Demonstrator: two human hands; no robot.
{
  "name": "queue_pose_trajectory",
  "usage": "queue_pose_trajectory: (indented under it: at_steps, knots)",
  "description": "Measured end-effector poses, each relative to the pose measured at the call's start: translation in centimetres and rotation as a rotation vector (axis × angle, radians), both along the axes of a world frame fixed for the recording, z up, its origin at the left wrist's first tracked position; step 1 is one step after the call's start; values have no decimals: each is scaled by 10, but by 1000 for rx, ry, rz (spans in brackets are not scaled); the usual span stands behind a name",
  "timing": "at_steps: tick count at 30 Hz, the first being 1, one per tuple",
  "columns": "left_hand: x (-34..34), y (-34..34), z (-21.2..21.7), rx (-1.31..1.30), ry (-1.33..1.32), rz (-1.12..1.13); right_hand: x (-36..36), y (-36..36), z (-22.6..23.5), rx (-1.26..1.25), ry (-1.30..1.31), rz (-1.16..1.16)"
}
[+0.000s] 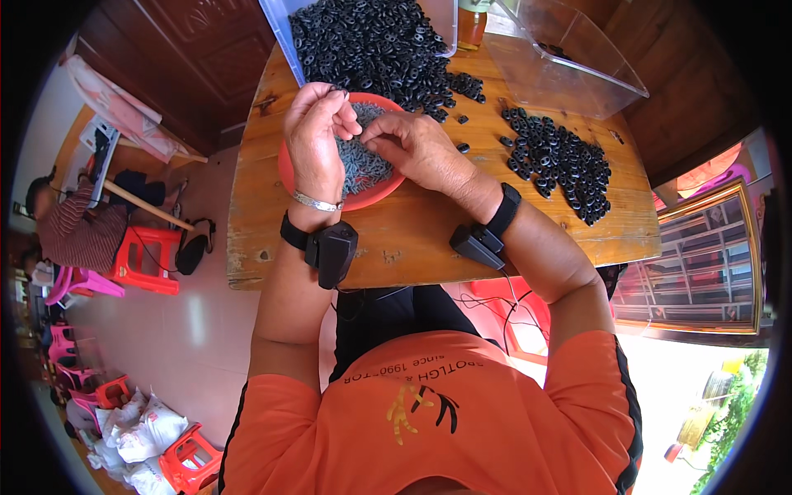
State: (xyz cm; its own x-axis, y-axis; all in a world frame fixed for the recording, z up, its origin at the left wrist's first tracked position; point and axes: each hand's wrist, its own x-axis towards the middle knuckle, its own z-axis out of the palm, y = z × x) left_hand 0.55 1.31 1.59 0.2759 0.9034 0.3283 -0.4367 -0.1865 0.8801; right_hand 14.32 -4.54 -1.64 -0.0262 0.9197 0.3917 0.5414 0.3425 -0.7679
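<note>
Over an orange-red bowl (pixel 379 196) of small grey screw-like pieces (pixel 363 169), both hands are raised close together. My left hand (pixel 315 124) pinches a small black oval part (pixel 335 88) between thumb and fingers, above the bowl's left rim. My right hand (pixel 417 148) is closed, thumb against fingertips, above the grey pieces; whatever it holds is too small to make out. Behind the bowl, a heap of black two-holed oval parts (pixel 363 49) fills a pale plastic bin (pixel 285 37) and spills onto the wooden table (pixel 429 239).
To the right lies a second pile of black parts (pixel 561 161). A clear plastic bin (pixel 569 82) stands behind it, near a jar of amber liquid (pixel 472 26). Red stools (pixel 147 257) and white sacks (pixel 148 429) are on the floor at left, with a seated person (pixel 78 219).
</note>
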Motion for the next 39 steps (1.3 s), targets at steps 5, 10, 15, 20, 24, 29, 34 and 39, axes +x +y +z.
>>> queue_pose_trajectory:
  at_steps: [5, 10, 15, 20, 24, 29, 34, 39]
  knots:
    - [-1, 0, 1, 2, -10, 1, -2, -5, 3, 248, -452, -8]
    - [1, 0, -1, 1, 2, -7, -5, 0, -6, 258, -611, -7]
    - [0, 0, -1, 0, -3, -10, -4, 4, -6, 219, -497, 15]
    - [0, 0, -1, 9, -4, -14, -9, -2, 0, 245, -460, 88]
    - [1, -2, 1, 11, -12, -21, -14, -1, -10, 283, -546, 73]
    - [0, -2, 0, 13, -6, -13, -14, 3, -8, 265, -503, 67]
    - [1, 0, -1, 8, -20, -10, -10, 5, -7, 161, -199, 46]
    - [1, 0, -1, 0, -2, -28, 10, 10, -5, -138, 465, 222]
